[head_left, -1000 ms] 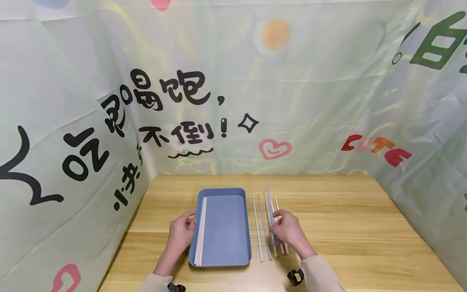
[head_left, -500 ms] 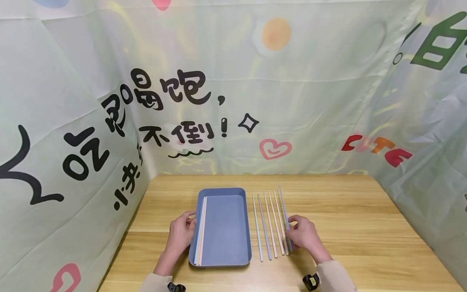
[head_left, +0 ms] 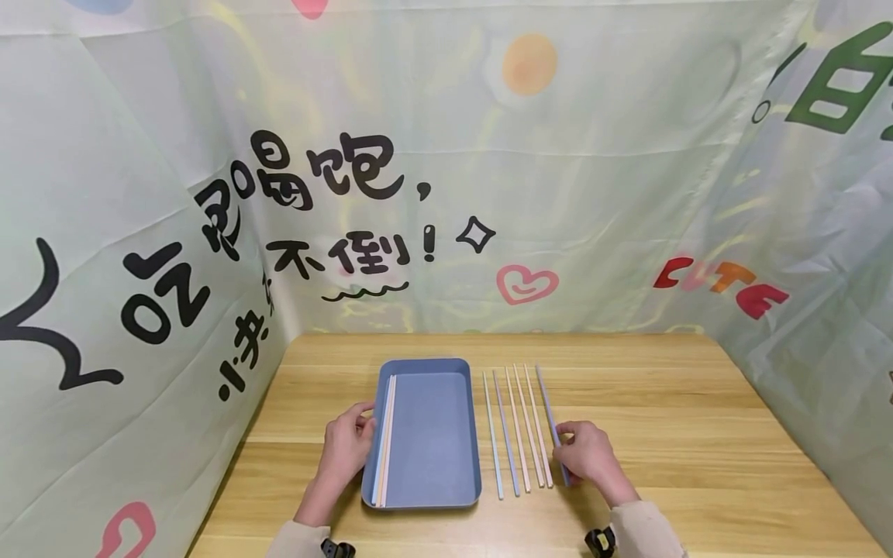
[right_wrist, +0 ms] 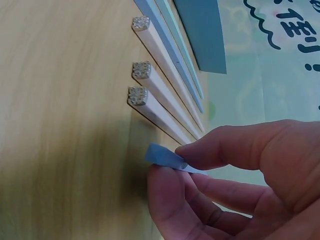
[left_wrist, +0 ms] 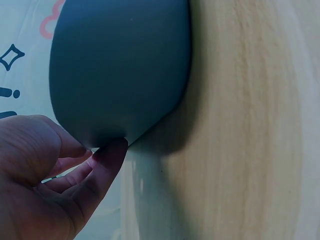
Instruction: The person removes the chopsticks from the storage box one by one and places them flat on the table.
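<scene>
Between its thumb and fingertips, my right hand (head_left: 587, 453) pinches a blue-purple chopstick (head_left: 546, 395) near its thicker end. That chopstick lies at the right of a row of chopsticks on the table. The row runs from a pale blue-green one (head_left: 491, 434) through a blue-purple one (head_left: 506, 434) to three pale pink ones (right_wrist: 155, 110). My left hand (head_left: 346, 440) grips the left rim of a blue-grey rectangular tray (head_left: 432, 442), thumb and fingers at its edge. Inside the tray, blue and pink chopsticks (head_left: 384, 442) lie together along the left side.
The wooden table (head_left: 670, 418) extends right of the chopsticks and behind the tray. A printed cloth (head_left: 593, 194) with lettering and drawings hangs behind the table and along both sides. A black wrist device (head_left: 600, 541) sits by the right sleeve.
My right hand has carried the blue-purple chopstick rightward from over the row and lowered it beside the pink ones. The left hand and tray have stayed in place.
</scene>
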Motion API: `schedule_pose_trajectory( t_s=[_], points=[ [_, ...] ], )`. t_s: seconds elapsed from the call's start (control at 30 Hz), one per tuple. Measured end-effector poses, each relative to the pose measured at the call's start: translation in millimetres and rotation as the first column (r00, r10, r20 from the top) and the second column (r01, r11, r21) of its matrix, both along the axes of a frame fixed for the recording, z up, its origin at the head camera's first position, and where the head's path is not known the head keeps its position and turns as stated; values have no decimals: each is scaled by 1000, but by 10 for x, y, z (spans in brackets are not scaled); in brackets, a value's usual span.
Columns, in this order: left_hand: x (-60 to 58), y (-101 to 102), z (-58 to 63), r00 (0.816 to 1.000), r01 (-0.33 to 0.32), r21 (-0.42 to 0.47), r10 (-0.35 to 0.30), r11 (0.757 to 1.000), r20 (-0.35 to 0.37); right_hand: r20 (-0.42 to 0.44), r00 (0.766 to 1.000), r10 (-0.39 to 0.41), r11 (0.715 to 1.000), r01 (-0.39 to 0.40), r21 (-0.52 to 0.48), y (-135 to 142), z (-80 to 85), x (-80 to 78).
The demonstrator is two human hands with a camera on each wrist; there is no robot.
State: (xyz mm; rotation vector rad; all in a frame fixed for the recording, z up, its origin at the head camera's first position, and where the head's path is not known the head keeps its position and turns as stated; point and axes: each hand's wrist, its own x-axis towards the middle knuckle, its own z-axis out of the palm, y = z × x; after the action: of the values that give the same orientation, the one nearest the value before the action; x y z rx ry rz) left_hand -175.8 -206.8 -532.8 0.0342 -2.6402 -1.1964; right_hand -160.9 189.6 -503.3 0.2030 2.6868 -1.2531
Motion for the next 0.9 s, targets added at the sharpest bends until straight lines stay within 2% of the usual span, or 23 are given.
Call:
schedule_pose_trajectory(
  t_s=[0.33, 0.67, 0.9],
  points=[
    [-15, -1, 1, 1000, 5, 2, -5, 1000, 22, -3, 1000, -11, 1000, 11, 19, -4, -54, -11],
    [-20, 0, -3, 1000, -5, 4, 5, 1000, 23, -53, 999, -6, 998, 10, 69, -12, -94, -16],
    [-1, -2, 13, 1000, 0, 9, -1, 1000, 25, -34, 999, -4, 998, 6, 59, -26, -69, -9]
  ],
)
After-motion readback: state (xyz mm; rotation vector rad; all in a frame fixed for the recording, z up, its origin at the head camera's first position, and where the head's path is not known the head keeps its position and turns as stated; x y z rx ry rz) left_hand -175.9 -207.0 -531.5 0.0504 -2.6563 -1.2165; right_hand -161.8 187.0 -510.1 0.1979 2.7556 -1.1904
